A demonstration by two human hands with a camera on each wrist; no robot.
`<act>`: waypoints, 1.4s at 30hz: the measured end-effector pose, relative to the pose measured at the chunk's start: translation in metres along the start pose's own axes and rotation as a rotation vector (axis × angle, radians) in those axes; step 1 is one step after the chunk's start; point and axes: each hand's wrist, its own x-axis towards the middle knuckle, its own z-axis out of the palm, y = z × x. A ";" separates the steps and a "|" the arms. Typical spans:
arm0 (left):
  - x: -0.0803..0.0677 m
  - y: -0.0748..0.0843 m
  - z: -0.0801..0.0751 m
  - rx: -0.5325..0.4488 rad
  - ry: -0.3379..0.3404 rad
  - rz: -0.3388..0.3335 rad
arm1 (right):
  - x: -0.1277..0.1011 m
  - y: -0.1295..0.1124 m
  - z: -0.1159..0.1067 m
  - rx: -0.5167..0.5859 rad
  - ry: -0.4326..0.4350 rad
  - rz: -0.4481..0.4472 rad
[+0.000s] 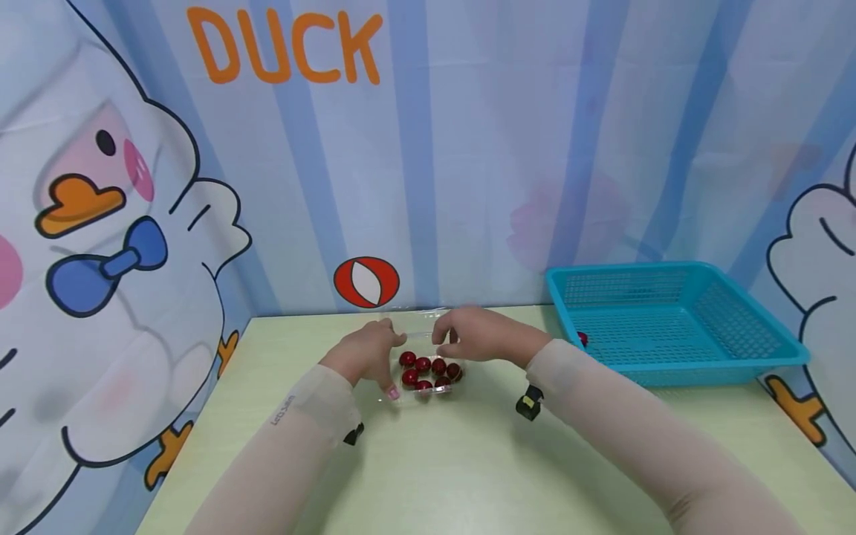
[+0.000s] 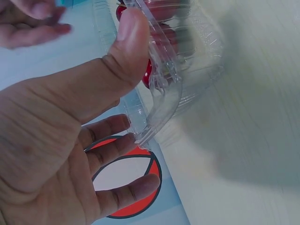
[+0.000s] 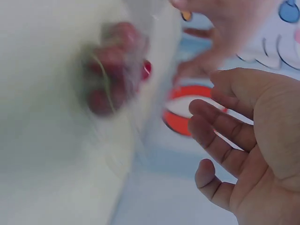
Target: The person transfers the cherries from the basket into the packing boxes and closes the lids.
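Observation:
A clear plastic container (image 2: 166, 110) holding several dark red cherries (image 1: 423, 364) sits on the table, its see-through lid (image 1: 417, 321) raised at the back. At its left side is my left hand (image 1: 364, 353), the thumb against the clear wall in the left wrist view and the other fingers loosely extended by the lid's edge. My right hand (image 1: 475, 334) hovers over the container's right rear side. In the right wrist view its fingers (image 3: 222, 152) are loosely bent with nothing between them. The cherries (image 3: 110, 70) look blurred there.
A turquoise plastic basket (image 1: 675, 368) stands at the table's right rear, with a small red item (image 1: 582, 339) just inside its left wall. Behind the pale table (image 1: 441, 461) hangs a backdrop (image 1: 481, 148) printed with ducks and stripes.

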 end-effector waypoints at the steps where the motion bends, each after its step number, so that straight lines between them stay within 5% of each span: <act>1: 0.000 0.000 0.000 0.000 0.001 0.002 | -0.006 0.003 -0.008 -0.005 0.010 0.006; 10: -0.007 0.001 -0.003 -0.003 0.004 -0.006 | -0.057 0.048 -0.074 0.035 0.116 0.201; 17: -0.006 0.000 -0.003 -0.006 -0.002 -0.018 | -0.092 0.097 -0.098 0.023 0.143 0.307; 26: -0.004 0.000 -0.003 -0.004 -0.014 -0.030 | -0.109 0.153 -0.106 0.031 0.053 0.379; 33: -0.002 0.001 -0.001 0.004 -0.003 0.002 | -0.103 0.190 -0.093 0.161 -0.057 0.523; 42: -0.003 0.001 -0.001 0.021 -0.005 -0.006 | -0.098 0.192 -0.076 0.168 -0.220 0.533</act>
